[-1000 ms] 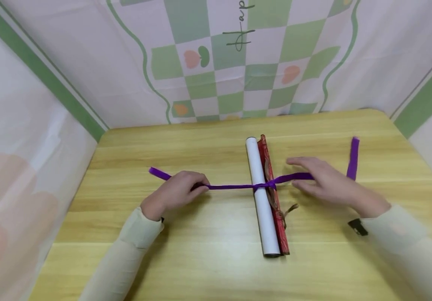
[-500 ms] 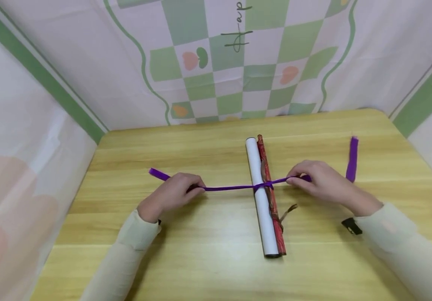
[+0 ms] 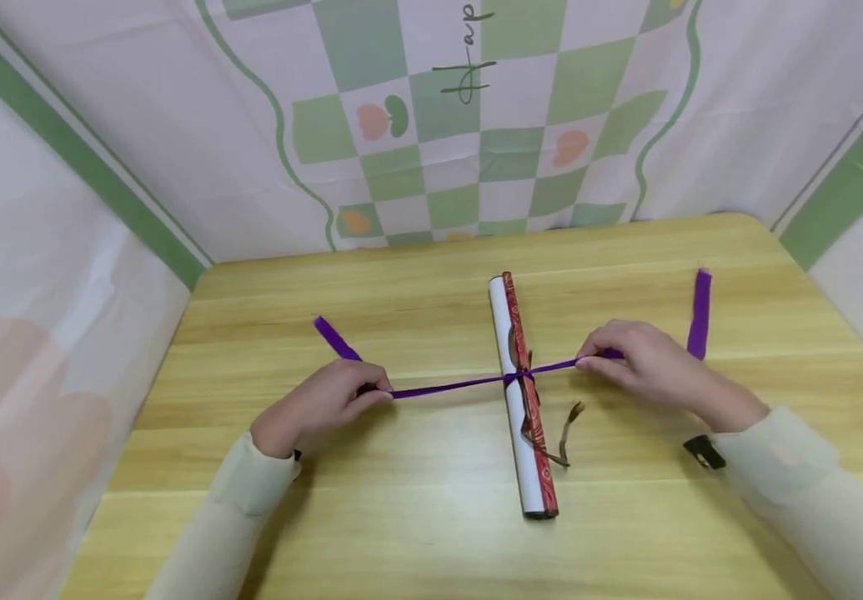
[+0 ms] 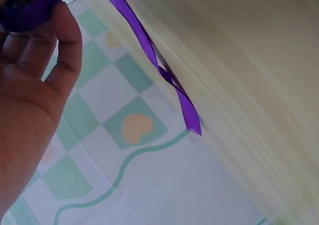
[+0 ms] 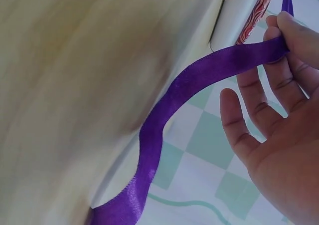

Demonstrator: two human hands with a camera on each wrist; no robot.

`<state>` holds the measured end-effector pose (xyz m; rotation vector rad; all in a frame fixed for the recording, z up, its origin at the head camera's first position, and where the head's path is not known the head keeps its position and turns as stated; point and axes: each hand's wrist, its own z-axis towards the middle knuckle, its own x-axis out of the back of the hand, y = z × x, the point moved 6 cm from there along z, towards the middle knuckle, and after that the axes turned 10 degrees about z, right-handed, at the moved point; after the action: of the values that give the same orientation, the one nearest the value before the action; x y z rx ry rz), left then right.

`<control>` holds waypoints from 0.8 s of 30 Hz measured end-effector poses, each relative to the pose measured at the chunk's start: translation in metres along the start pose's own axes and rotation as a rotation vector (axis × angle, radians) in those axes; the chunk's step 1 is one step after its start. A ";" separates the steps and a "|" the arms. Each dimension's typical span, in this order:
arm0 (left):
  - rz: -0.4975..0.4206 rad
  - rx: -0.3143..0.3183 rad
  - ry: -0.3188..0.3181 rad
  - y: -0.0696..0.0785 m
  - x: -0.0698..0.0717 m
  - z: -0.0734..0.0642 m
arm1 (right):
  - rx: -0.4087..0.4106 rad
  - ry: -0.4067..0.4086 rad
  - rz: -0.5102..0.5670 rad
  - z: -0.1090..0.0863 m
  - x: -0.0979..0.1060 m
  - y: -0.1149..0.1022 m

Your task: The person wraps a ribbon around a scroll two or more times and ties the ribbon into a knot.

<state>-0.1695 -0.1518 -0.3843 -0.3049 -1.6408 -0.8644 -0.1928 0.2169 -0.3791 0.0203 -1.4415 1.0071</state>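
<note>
My left hand [image 3: 324,398] pinches one side of a purple ribbon [image 3: 446,388] between thumb and fingers. Its other side is pinched by my right hand [image 3: 641,360]. Between the hands the ribbon runs straight to a small knot around the middle of a white tube [image 3: 524,467] and a red patterned stick-like piece [image 3: 548,487] lying against it. A thin brown cord [image 3: 564,433] winds along the red piece and sticks out to the right. In the left wrist view, a twisted ribbon tail [image 4: 134,25] hangs past the hand; a wide tail [image 5: 199,73] trails in the right wrist view.
The tube and red piece lie lengthwise on a wooden table [image 3: 416,517]. Behind the table's far edge rises a cloth backdrop [image 3: 454,167] with green checks and fruit prints. More cloth [image 3: 33,250] stands at the left side.
The right hand came down and pinched the ribbon. The left hand drew left and nearer, pulling the ribbon taut. The knot tightened and moved left; the red piece now lies up against the tube.
</note>
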 end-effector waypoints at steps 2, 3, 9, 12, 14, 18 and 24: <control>-0.010 -0.006 -0.006 -0.001 -0.001 -0.004 | -0.005 -0.003 -0.014 0.001 -0.002 0.000; -0.014 -0.006 -0.009 -0.001 -0.001 -0.005 | -0.007 -0.005 -0.020 0.001 -0.003 0.001; -0.015 -0.034 -0.017 0.000 0.001 -0.015 | 0.000 -0.015 -0.036 0.006 -0.008 0.003; -0.022 -0.051 -0.028 0.002 0.002 -0.017 | -0.008 -0.014 -0.048 0.011 -0.009 0.002; -0.036 -0.049 -0.040 0.003 0.002 -0.018 | -0.017 -0.022 -0.048 0.014 -0.009 0.002; -0.020 0.016 -0.038 0.002 0.007 -0.016 | -0.051 -0.062 -0.042 0.017 -0.010 0.000; 0.059 0.086 0.050 -0.004 0.018 -0.002 | -0.089 -0.125 -0.042 0.015 -0.012 -0.005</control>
<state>-0.1756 -0.1604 -0.3695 -0.2683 -1.6100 -0.7493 -0.1992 0.1991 -0.3827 0.0494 -1.5930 0.9200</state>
